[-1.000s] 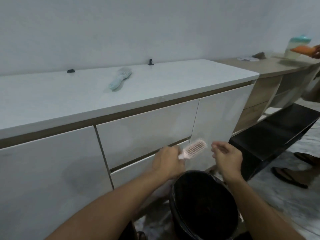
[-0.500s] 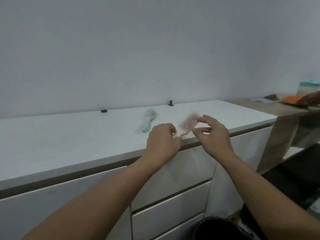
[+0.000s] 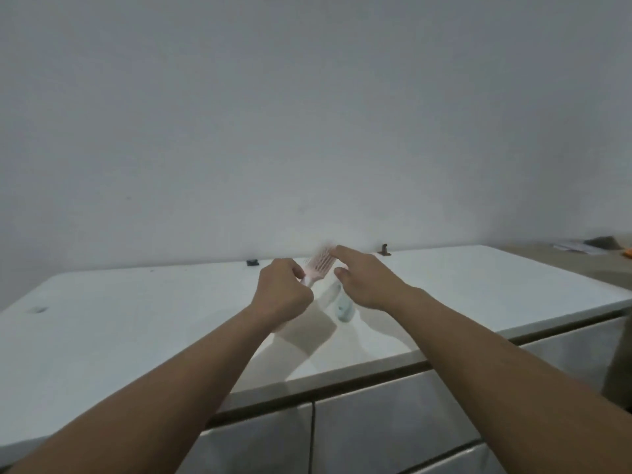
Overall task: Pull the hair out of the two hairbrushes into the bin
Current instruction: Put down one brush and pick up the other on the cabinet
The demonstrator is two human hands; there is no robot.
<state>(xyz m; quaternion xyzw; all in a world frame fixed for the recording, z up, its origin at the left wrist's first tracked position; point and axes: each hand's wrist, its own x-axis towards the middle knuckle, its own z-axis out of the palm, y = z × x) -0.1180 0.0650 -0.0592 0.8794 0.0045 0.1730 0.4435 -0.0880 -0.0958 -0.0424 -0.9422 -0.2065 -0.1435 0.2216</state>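
My left hand (image 3: 284, 292) is closed around the handle of a pink hairbrush (image 3: 319, 263), held above the white counter (image 3: 136, 319) with its bristle head pointing up and to the right. My right hand (image 3: 366, 280) hovers beside the brush head, index finger stretched out and touching its top, holding nothing. A pale teal hairbrush (image 3: 343, 307) lies on the counter just below my right hand, partly hidden by it. The bin is out of view.
The white counter tops a cabinet with white drawer fronts (image 3: 393, 422). Two small dark fittings (image 3: 252, 262) (image 3: 384, 250) sit at the wall. A lower wooden surface (image 3: 561, 260) with papers and a dark object lies at the far right.
The view has tilted up from the bin to the counter. Both hands rose and moved forward over the counter with the pink brush, now above the teal one.
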